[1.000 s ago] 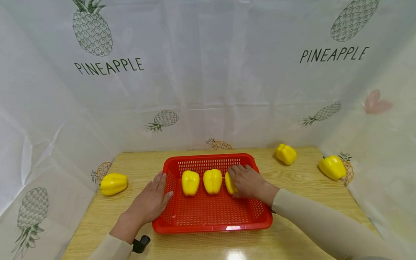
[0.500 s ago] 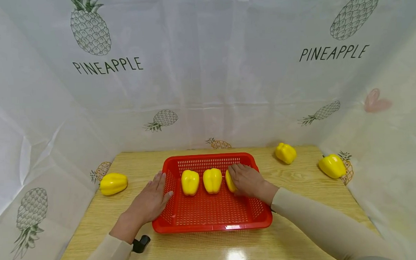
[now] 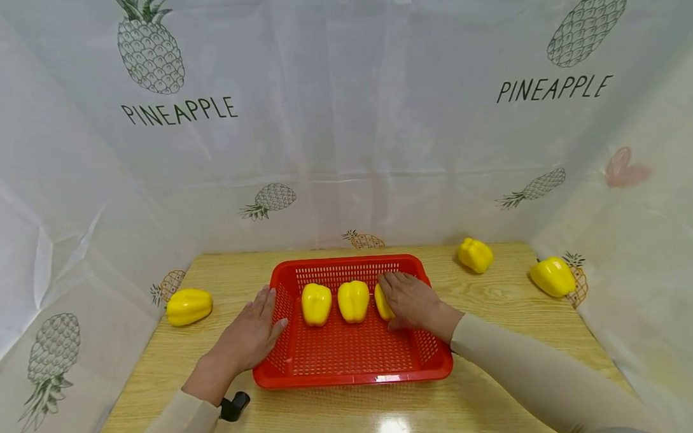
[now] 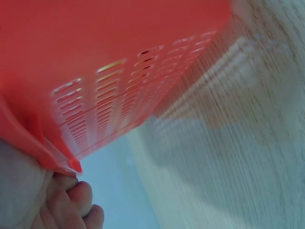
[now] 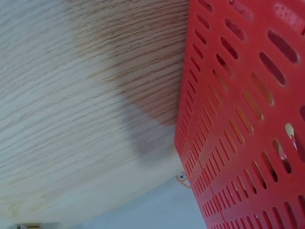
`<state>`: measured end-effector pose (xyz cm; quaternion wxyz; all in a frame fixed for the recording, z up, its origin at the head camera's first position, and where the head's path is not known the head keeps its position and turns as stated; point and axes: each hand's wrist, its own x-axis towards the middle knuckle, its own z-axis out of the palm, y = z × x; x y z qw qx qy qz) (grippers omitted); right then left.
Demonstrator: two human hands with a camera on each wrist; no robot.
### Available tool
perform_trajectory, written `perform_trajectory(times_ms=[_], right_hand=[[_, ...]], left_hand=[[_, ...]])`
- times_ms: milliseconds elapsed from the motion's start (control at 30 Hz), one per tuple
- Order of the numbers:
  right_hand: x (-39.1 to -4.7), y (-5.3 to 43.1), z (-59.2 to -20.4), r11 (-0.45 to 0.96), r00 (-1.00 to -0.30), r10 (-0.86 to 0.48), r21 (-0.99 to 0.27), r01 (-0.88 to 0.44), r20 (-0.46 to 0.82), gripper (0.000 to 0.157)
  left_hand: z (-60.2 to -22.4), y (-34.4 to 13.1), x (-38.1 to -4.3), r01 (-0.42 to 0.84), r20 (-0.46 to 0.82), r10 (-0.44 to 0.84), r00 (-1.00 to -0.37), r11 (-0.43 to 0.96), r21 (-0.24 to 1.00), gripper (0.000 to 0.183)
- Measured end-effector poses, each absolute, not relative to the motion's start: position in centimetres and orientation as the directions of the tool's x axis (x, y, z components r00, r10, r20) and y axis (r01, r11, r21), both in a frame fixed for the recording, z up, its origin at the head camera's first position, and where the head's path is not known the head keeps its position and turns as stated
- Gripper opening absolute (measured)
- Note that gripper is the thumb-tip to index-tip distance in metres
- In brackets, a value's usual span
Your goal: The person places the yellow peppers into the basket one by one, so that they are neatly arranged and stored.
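A red perforated plastic basket [image 3: 351, 363] stands on the table, with two yellow bell peppers, one at the left [image 3: 316, 305] and one in the middle [image 3: 353, 301], lying inside. My right hand [image 3: 411, 303] reaches over the basket's right rim and holds a third yellow bell pepper [image 3: 382, 302], largely covered by the fingers. Along the left rim rests my left hand [image 3: 250, 331], fingers straight and thumb over the inner side. The left wrist view shows its fingers [image 4: 78, 198] just below the rim. In the right wrist view only the basket's outer wall [image 5: 228, 105] shows; the hand is hidden.
Another yellow bell pepper [image 3: 190, 307] lies left of the basket on the wooden table [image 3: 325, 418]. Two more are on the right, one near the back edge [image 3: 476, 256] and one at the side [image 3: 553, 277]. White pineapple-printed sheeting [image 3: 350, 146] encloses the back and sides.
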<state>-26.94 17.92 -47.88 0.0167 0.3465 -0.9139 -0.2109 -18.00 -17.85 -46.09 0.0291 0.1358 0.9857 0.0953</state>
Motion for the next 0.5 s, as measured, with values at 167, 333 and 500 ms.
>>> perform_trajectory(times_ms=[167,333,500], right_hand=[[-27.0,18.2,-47.9,0.707,-0.750,-0.658,0.289,-0.645,-0.064,0.115],[-26.9,18.8,-47.6,0.747,-0.746,-0.663,0.123,-0.653,0.065,0.109],[-26.4,19.8,-46.8,0.771,-0.749,-0.634,0.083,-0.632,0.192,0.098]], left_hand=[[-46.0,-17.8,-18.0,0.263,-0.028,0.274,-0.961,0.945,0.195,0.077],[-46.1,-17.7,-18.2,0.260,-0.029,0.270,-0.962,0.948,0.186,0.078],[-46.1,-17.7,-18.2,0.251,-0.041,0.263,-0.964,0.950,0.184,0.078]])
